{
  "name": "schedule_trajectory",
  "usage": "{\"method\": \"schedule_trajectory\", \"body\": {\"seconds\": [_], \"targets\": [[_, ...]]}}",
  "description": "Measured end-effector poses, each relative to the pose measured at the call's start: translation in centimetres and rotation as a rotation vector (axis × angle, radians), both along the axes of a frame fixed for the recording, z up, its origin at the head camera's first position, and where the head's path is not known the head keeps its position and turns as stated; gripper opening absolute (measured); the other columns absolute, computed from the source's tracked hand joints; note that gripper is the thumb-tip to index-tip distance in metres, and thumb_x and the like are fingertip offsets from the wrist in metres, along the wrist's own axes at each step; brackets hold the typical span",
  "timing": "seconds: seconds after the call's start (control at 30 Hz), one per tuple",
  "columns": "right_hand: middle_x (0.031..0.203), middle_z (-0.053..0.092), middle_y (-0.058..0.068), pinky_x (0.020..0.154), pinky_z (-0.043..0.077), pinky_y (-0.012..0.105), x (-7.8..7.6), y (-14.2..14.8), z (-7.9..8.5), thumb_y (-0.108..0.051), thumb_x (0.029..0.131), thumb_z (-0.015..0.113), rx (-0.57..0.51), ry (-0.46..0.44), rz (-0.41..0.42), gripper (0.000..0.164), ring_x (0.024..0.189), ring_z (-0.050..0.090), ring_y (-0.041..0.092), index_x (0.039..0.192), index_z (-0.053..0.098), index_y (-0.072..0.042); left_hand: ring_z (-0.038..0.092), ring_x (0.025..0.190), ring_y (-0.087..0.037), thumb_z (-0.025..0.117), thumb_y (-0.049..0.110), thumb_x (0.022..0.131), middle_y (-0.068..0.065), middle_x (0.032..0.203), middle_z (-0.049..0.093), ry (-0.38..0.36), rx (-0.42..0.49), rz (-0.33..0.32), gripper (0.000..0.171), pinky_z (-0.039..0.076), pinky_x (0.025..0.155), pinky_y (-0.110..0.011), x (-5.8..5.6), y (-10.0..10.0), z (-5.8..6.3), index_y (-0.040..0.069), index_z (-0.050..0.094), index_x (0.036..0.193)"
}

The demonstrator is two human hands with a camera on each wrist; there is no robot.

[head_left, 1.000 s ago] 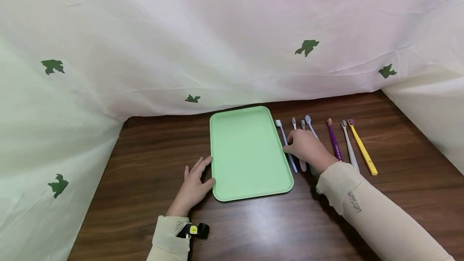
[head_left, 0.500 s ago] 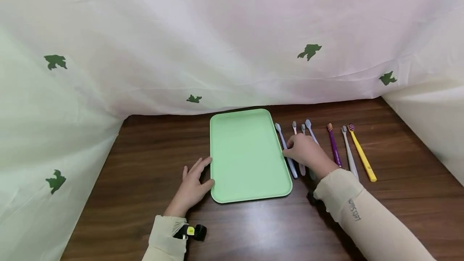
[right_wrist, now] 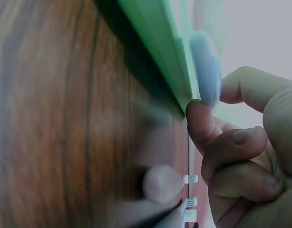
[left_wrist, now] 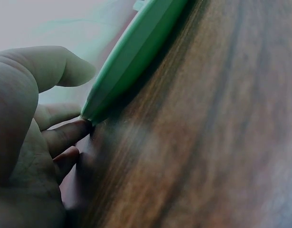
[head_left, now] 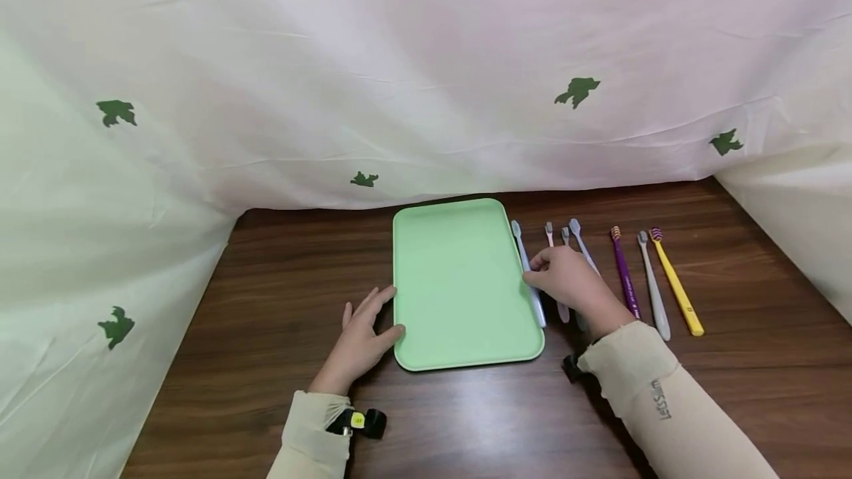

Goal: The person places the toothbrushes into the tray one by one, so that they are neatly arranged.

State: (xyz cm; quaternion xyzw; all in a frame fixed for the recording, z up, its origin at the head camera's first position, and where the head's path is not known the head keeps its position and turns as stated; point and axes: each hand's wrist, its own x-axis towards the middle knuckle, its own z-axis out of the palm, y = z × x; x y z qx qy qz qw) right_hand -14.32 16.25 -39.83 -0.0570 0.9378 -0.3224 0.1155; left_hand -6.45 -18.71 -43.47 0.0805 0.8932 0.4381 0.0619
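A light green tray (head_left: 466,287) lies flat on the dark wooden table. My left hand (head_left: 359,342) is at its left side, fingertips touching the edge and thumb over the rim; in the left wrist view the fingers (left_wrist: 65,135) meet the tray's side. At the tray's right edge my right hand (head_left: 569,279) pinches a blue toothbrush (head_left: 537,307) between thumb and index finger. In the right wrist view the toothbrush handle (right_wrist: 207,71) stands off the table, beside the tray rim. The hand hides part of the toothbrush and of those behind it.
Right of the tray lie a pink toothbrush (head_left: 563,312), a grey-blue one (head_left: 565,235), another blue one (head_left: 582,242), a purple one (head_left: 624,272), a grey one (head_left: 655,290) and a yellow one (head_left: 679,290). White cloth (head_left: 413,94) walls the back and sides.
The blue toothbrush has come slightly left and up, its handle now close against the tray's right rim. My left hand stays at the tray; the head view shifts a little.
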Motion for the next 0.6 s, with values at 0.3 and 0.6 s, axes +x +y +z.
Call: {"method": "schedule_trajectory", "body": {"seconds": [0.3,0.6], "targets": [[0.084,0.068,0.007,0.054,0.055,0.035,1.0,-0.9,-0.6,-0.024,0.093,0.067,-0.106,-0.038,-0.019,0.033,0.047,0.059,0.02,0.11,0.067,0.003,0.024,0.15,-0.032,0.071,0.015,0.093,-0.01,0.153,0.045,-0.017,-0.036,0.025,0.063,-0.011,0.119,-0.059,0.8,-0.4,0.4,0.01,0.046,0.151],[0.089,0.065,0.008,0.044,0.051,0.036,1.3,-1.0,-0.6,-0.025,0.094,0.066,-0.15,-0.009,-0.044,0.035,0.054,0.056,0.018,0.116,0.066,0.002,0.023,0.151,-0.03,0.069,0.017,0.094,-0.007,0.155,0.044,0.004,-0.016,0.012,0.063,-0.012,0.119,-0.058,0.6,0.2,-0.1,0.01,0.044,0.152]]}}
